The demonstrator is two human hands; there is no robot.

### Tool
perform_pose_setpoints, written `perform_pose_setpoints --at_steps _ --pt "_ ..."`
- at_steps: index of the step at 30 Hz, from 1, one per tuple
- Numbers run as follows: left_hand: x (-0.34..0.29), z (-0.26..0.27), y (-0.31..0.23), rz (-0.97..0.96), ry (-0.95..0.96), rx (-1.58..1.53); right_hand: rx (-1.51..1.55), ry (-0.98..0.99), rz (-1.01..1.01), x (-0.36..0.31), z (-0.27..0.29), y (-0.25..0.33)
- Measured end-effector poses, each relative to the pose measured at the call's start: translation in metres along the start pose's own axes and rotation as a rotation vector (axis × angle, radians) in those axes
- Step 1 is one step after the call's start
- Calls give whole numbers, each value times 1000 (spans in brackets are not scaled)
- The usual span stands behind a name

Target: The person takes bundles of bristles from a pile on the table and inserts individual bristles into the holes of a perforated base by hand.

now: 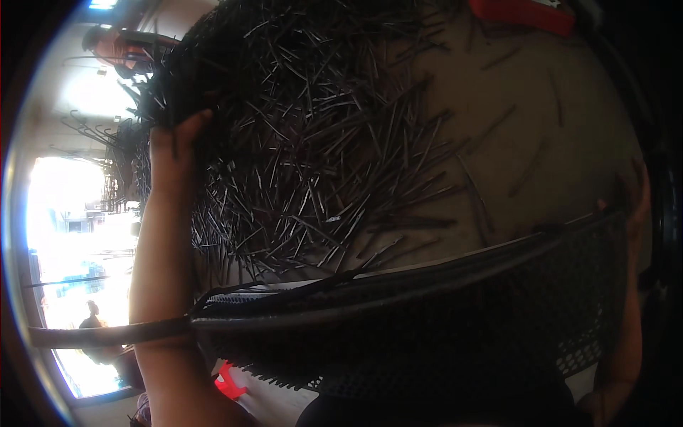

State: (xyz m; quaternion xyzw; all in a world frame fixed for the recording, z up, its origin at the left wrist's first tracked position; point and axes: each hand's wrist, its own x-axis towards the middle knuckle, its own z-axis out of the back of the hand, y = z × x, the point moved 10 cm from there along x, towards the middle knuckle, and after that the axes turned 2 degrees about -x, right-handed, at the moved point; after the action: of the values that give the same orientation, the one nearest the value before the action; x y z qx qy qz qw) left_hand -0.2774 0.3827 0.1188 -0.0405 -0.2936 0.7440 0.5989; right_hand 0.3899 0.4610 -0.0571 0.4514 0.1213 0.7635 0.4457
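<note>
A big heap of thin dark metal rods [306,142] covers a brown table top [541,114]. My left hand [173,146] reaches into the heap's far left part, and its fingers are closed around a bunch of rods there. A black perforated metal tray [441,327] with a dark rim is tilted across the lower half of the view, close under the camera. My right hand [635,206] grips the tray's right end at the picture's dim edge. The right forearm runs down the right rim. The tray hides the near part of the table.
A few stray rods [530,167] lie apart on the right of the table. A red object [523,13] sits at the far edge, another red thing [229,381] shows below the tray. A bright doorway [67,213] is at left, with one person [114,46] far left and another [92,322] outside.
</note>
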Motion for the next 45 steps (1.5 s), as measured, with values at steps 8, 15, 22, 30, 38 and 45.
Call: perform_pose_setpoints --at_steps 8,15,22,30,38,45 --pt "15 -8 40 347 -141 -1071 -421 174 198 4 -10 12" --pt "28 -26 25 314 85 -1247 -549 342 -58 -17 -14 -33" --pt "22 -27 41 448 136 -532 -6 53 -56 -2 -5 -16" --pt "-19 -19 46 574 279 -532 -576 271 235 1 -15 -39" --pt "-75 156 -4 451 -61 -508 -427 266 -8 -1 -46 11" --pt "-247 194 -71 718 -294 -533 244 -162 -334 13 39 23"
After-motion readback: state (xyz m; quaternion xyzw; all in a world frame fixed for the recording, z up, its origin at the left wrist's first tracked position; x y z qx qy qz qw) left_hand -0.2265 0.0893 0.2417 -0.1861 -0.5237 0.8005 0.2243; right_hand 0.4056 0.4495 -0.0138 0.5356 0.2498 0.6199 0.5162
